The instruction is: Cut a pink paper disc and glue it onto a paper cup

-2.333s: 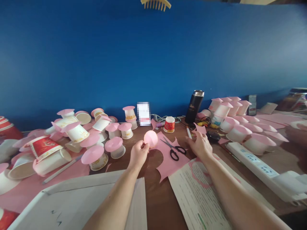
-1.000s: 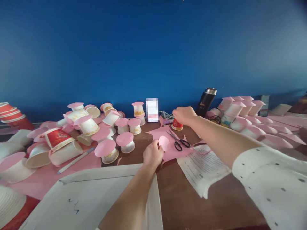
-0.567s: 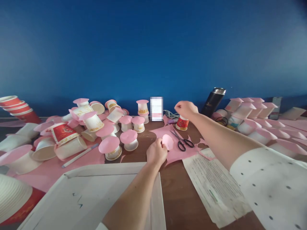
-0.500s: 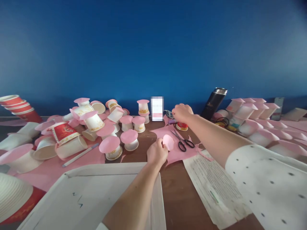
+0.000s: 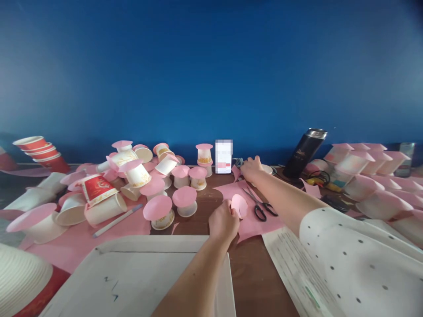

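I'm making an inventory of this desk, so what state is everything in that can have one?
Round pink paper disc: pinched in the left hand.
Scissors with black handles and metal blades: slightly open.
Right hand: beyond the scissors, grip unclear.
Rectangular phone with white screen: upright, lit.
Black cylindrical flask with silver top: standing, cap unclear.
Tapered red paper cups at left: nested.
Slim white marker pen: lying on its side.
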`<act>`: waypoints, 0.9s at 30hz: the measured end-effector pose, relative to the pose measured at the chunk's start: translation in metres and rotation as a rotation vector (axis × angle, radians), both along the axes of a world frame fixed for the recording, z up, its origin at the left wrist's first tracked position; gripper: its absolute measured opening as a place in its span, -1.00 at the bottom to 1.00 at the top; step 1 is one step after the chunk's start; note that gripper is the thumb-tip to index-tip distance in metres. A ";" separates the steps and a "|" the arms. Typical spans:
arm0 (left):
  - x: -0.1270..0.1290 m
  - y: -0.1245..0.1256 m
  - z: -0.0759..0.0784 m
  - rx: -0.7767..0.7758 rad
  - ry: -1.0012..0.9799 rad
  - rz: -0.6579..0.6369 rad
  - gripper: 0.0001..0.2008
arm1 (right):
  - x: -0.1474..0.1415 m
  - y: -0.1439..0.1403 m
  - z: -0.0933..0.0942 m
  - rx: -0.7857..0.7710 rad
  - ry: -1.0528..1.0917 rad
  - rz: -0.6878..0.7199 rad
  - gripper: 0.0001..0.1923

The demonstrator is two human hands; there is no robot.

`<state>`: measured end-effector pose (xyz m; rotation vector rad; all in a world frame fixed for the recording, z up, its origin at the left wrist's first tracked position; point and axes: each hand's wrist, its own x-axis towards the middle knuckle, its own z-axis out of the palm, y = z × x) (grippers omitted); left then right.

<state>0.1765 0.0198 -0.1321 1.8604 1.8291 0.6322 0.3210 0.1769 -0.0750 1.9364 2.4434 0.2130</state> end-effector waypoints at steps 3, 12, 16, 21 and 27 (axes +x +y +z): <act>0.000 0.000 0.001 -0.016 0.009 0.000 -0.82 | 0.003 -0.005 0.014 0.044 0.001 -0.032 -0.75; 0.000 -0.001 0.001 0.020 -0.017 0.000 -0.80 | 0.007 -0.083 0.065 0.499 1.039 0.102 -0.68; -0.001 -0.001 0.002 0.046 -0.040 -0.023 -0.75 | 0.002 -0.135 0.036 0.402 1.500 0.082 -0.56; -0.003 0.000 0.006 -0.029 -0.041 -0.063 -0.70 | 0.002 -0.147 -0.026 0.323 1.859 -0.069 -0.61; -0.004 -0.004 0.014 -0.047 0.043 -0.100 -0.68 | 0.011 -0.146 -0.052 0.224 1.926 -0.173 -0.54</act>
